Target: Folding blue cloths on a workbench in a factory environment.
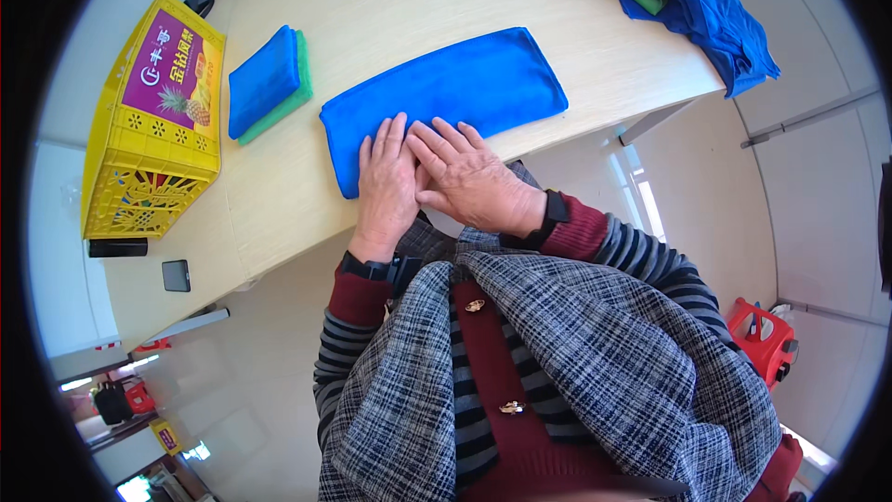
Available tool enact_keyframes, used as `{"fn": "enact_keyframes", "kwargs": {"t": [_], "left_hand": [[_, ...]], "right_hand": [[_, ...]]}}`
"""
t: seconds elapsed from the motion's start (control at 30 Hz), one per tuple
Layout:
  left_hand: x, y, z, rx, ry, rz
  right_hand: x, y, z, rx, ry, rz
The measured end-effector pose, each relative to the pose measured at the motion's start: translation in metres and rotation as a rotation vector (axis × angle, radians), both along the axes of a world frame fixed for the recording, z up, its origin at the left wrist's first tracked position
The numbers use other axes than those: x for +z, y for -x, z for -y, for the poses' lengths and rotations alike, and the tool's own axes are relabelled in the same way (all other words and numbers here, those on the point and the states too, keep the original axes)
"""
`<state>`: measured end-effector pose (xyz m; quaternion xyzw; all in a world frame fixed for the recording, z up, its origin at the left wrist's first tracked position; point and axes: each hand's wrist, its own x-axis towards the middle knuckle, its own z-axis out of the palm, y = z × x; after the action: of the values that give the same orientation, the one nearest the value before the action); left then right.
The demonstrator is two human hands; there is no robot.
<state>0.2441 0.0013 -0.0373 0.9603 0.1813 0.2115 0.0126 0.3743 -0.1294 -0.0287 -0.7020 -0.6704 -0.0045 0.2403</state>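
Observation:
A blue cloth (465,74), folded into a long rectangle, lies flat near the front edge of the table. My left hand (386,177) rests on its near edge, fingers stretched out and pointing away from me. Beside it, my right hand (469,172) presses flat on the same edge, with its thumb side against the left hand. Neither hand grips anything. To the left sits a small stack of folded cloths, a blue cloth (265,79) on top of a green cloth (279,113).
A yellow plastic crate (153,167) stands at the table's left, a dark phone (176,275) nearer me. Loose blue cloths (688,0) hang over the far right corner of the table (372,0). A red plastic stool (767,344) stands on the floor at right.

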Motion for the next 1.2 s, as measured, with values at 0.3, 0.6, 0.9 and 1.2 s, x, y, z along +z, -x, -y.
{"fn": "enact_keyframes", "kwargs": {"t": [0.3, 0.6, 0.9, 1.2], "left_hand": [[-0.004, 0.024, -0.002, 0.066, 0.04, -0.105], [0.021, -0.009, 0.019, -0.123, 0.009, -0.021], [0.019, 0.003, 0.002, -0.106, 0.053, 0.036], [0.028, -0.058, -0.079, -0.122, 0.087, 0.029]], "right_hand": [[-0.015, -0.09, 0.052, -0.291, 0.134, 0.292], [0.016, -0.08, 0.052, -0.291, 0.129, 0.205], [0.005, -0.086, 0.055, -0.163, 0.083, 0.123], [0.008, -0.048, 0.041, 0.031, 0.075, 0.152]]}}
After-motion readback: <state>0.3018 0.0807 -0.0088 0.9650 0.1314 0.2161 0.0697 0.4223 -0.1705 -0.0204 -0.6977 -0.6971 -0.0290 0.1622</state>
